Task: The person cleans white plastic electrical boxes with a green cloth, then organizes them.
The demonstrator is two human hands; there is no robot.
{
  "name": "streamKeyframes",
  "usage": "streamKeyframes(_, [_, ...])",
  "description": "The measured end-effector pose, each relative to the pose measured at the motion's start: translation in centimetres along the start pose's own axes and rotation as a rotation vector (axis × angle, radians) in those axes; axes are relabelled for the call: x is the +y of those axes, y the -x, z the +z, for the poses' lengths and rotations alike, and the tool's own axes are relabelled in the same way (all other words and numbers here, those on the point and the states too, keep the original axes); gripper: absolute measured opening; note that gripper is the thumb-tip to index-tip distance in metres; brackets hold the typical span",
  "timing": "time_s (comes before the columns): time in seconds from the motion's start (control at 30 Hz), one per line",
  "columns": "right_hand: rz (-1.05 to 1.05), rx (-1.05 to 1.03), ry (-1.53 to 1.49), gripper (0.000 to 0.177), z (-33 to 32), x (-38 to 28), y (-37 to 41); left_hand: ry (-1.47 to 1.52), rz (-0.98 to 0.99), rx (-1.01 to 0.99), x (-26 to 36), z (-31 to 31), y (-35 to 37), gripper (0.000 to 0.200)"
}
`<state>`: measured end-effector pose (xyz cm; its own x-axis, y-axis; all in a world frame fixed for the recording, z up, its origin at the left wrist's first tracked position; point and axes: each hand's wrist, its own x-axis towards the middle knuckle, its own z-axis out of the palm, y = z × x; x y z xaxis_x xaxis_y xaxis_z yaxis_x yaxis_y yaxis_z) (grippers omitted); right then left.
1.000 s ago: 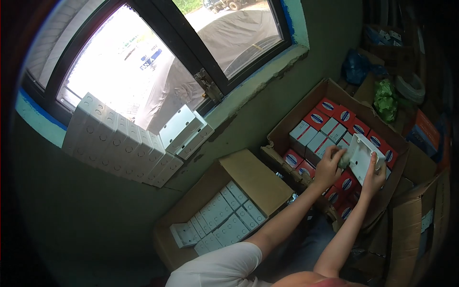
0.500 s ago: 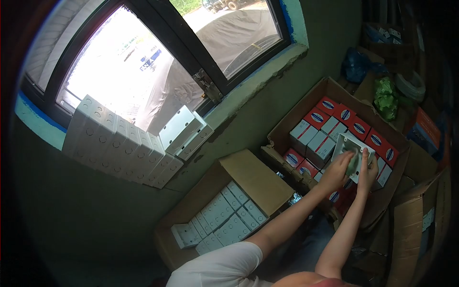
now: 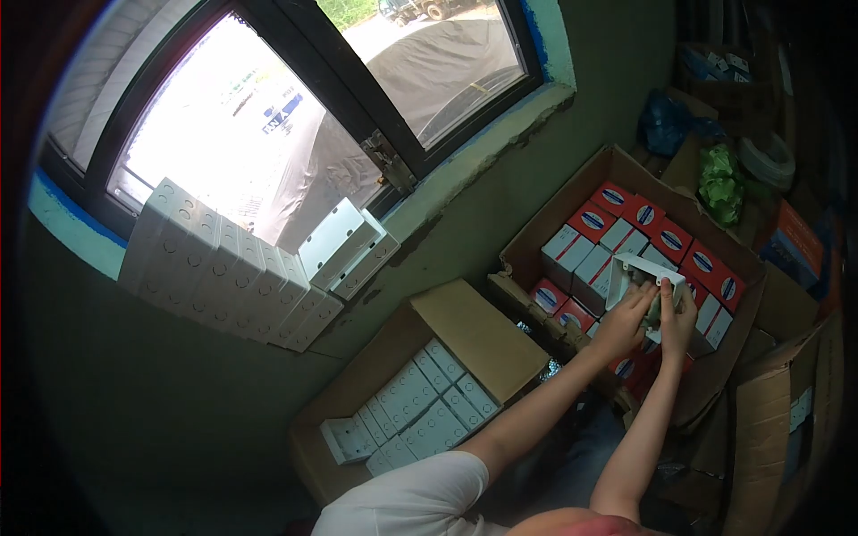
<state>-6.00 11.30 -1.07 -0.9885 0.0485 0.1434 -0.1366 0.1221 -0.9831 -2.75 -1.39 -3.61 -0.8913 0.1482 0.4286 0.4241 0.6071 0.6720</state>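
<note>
A white plastic box with an open hollow side is held up over a carton of red and white small boxes. My right hand grips its right side, the thumb on the rim. The fingers of my left hand reach into the hollow and press on something small and greenish-grey, too unclear to name. Both hands are close together, and they hide the lower part of the white box.
White boxes line the window sill at left. Another carton at lower centre holds more white boxes. A blue bag, a green bag and a white roll lie at upper right.
The white box has tilted and shifted slightly left in my hands. My left hand's fingers have moved a little left and down, still at its hollow side.
</note>
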Motion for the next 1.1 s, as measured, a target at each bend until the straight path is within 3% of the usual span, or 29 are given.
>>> streamKeyframes(0.1, [-0.039, 0.023, 0.023, 0.05, 0.9, -1.1, 0.4, 0.021, -0.169, 0.173, -1.3, 1.3, -0.3, 0.064])
streamKeyframes(0.13, [-0.049, 0.024, 0.065, 0.05, 1.1, -1.2, 0.4, -0.081, -0.166, 0.163, -1.4, 1.3, -0.5, 0.061])
streamKeyframes(0.23, [-0.067, 0.026, 0.136, 0.05, 1.4, -1.6, 0.6, 0.05, -0.254, 0.112, -1.4, 1.0, -0.4, 0.061])
streamKeyframes(0.33, [-0.073, 0.031, 0.137, 0.05, 1.5, -1.3, 0.4, 0.106, -0.069, 0.16, -1.3, 0.4, -0.4, 0.06])
streamKeyframes(0.57, [0.01, 0.125, 0.062, 0.052, 0.3, 0.0, -0.1, 0.276, 0.065, -0.086, 1.6, -0.5, -0.5, 0.052])
streamKeyframes(0.6, [0.042, 0.14, 0.101, 0.053, 0.0, -0.2, 0.0, 0.288, 0.06, -0.062, 2.1, -0.5, -0.4, 0.038])
streamKeyframes(0.7, [0.049, 0.189, 0.158, 0.054, -0.9, 0.4, 0.2, 0.206, 0.081, -0.245, 1.6, -0.7, -0.5, 0.023])
streamKeyframes(0.8, [0.009, 0.239, 0.218, 0.051, -1.6, 0.5, 0.3, 0.203, 0.156, -0.184, 2.7, 0.1, -0.2, 0.017])
streamKeyframes(0.93, [0.011, 0.224, 0.112, 0.05, -1.8, 1.4, 0.2, 0.087, 0.098, -0.208, 2.8, 0.0, -0.4, 0.018])
streamKeyframes(1.1, [-0.016, 0.236, 0.092, 0.053, -1.4, 0.9, 0.0, -0.069, 0.231, 0.023, 1.9, -0.1, -0.6, 0.017])
